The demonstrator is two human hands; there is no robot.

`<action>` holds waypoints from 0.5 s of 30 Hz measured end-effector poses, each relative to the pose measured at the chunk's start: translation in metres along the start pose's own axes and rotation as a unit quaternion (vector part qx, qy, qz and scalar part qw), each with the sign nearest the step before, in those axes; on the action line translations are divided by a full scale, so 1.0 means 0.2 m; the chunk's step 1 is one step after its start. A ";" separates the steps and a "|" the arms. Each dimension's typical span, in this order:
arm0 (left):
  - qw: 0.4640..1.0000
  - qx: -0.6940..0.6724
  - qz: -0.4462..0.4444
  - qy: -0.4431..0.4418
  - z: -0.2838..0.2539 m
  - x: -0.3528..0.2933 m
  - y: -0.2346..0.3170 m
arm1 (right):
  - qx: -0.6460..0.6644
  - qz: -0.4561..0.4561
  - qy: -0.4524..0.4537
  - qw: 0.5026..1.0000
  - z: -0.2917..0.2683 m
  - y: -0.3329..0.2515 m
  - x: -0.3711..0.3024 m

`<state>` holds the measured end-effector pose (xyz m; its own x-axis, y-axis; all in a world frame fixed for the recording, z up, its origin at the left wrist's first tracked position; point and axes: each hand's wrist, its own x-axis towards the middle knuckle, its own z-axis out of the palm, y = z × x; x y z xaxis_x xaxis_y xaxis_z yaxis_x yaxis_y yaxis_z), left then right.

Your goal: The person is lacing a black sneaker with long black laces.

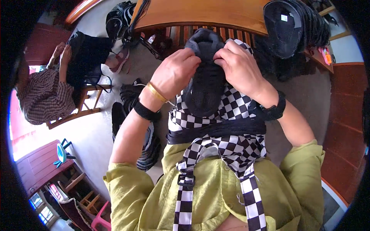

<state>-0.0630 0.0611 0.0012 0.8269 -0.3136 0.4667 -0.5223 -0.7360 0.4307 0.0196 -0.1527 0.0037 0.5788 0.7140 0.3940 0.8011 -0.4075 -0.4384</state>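
Note:
A black shoe upper (206,90) lies on my lap over a black-and-white checkered apron (237,102), toe pointing toward me and collar opening away. My left hand (178,69) pinches the left edge of the upper near the collar, fingers closed. On the opposite edge my right hand (239,68) has thumb and forefinger pressed together at the lacing area. Whether a lace end is between the fingertips is too small to tell. A bundle of black laces (216,131) runs across my waist.
A wooden table (204,13) stands ahead. Stacked black shoe uppers (285,29) sit at the far right, with more uppers (148,148) on the floor to my left. Another person (48,92) sits at the left, handling a dark shoe piece. A pink stool (102,217) is at the lower left.

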 end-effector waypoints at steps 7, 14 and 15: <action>0.978 0.065 -0.115 0.159 0.20 -0.08 0.06 | -0.009 0.048 -0.009 0.999 -0.01 -0.05 -0.04; 0.951 -0.073 -0.211 0.214 0.21 -0.09 0.07 | 0.071 0.131 0.031 0.988 -0.03 0.08 -0.15; 0.956 -0.057 -0.208 0.200 0.21 -0.10 0.02 | 0.092 0.160 0.030 0.982 -0.03 0.08 -0.16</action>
<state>-0.0725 0.0389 -0.0380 0.8342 0.2636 0.4844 -0.2035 -0.6693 0.7146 0.0155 -0.1854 -0.0111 0.8087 0.5291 0.2569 0.5392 -0.4923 -0.6833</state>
